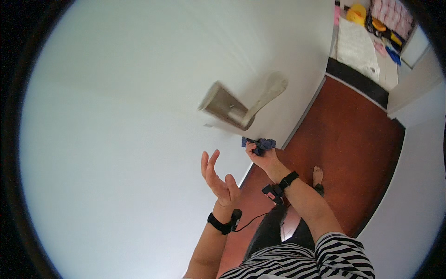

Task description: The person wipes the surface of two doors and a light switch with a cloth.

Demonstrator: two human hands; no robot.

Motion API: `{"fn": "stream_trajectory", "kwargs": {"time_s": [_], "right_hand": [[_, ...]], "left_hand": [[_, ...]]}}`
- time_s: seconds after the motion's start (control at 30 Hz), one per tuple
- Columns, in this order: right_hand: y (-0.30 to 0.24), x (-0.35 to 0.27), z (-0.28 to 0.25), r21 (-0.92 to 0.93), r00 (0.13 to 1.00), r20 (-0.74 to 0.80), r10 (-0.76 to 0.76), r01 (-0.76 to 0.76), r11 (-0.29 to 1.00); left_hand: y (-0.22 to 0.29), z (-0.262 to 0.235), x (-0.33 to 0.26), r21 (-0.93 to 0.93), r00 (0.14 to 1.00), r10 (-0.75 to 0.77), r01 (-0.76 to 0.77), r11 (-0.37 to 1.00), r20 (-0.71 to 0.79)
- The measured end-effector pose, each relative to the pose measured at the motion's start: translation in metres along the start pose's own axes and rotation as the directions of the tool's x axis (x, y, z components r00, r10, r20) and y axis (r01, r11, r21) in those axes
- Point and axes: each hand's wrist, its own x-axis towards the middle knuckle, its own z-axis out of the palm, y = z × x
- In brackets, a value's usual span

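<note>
My left hand (pixel 220 183) is raised near the pale wall (pixel 116 139), palm turned up, fingers apart and nothing in it. A crumpled dark blue cloth (pixel 264 144) is bunched in my right hand (pixel 265 159), whose fingers close around it close to the wall. Just above both hands, what looks like a wall lamp (pixel 227 106) sticks out: a tapered grey-brown cylinder on a curved whitish arm (pixel 265 100). Neither hand touches it. A black strap with a small device circles each wrist, and a thin cable runs from the left one.
Red-brown floor (pixel 353 135) stretches to the right, where my bare foot (pixel 318 175) shows. Beyond a dark threshold (pixel 357 81) lies a white mat (pixel 357 46), with a yellow thing (pixel 357 14), pink quilted fabric (pixel 392 16) and other coloured items behind. Another pale wall (pixel 409 200) bounds the right.
</note>
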Motion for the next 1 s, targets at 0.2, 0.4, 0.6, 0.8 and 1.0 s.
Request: {"fn": "stream_trajectory", "kwargs": {"time_s": [0.2,0.4,0.6,0.8,1.0], "right_hand": [[0.044,-0.035,0.03,-0.034,0.988,0.075,0.137,-0.135,0.99],[0.124,-0.084,0.063,-0.21,0.989,0.089,0.119,-0.098,0.973],[0.182,-0.128,0.086,-0.415,0.989,0.134,0.071,-0.009,0.91],[0.234,-0.169,0.109,0.075,0.438,0.854,0.281,0.432,-0.899],[0.233,-0.15,0.169,0.751,0.193,0.657,0.729,-0.083,-0.655]], "left_hand": [[0.005,-0.027,-0.036,-0.066,1.0,0.016,-0.015,0.998,0.003],[-0.003,-0.069,-0.049,-0.056,1.0,-0.014,0.013,0.998,-0.019],[0.002,-0.093,-0.023,-0.059,0.995,-0.091,0.088,0.994,-0.05],[0.013,-0.122,0.004,-0.047,0.992,-0.12,0.118,0.992,-0.043],[0.014,-0.123,0.047,-0.138,0.97,-0.242,0.239,0.961,-0.003]]}}
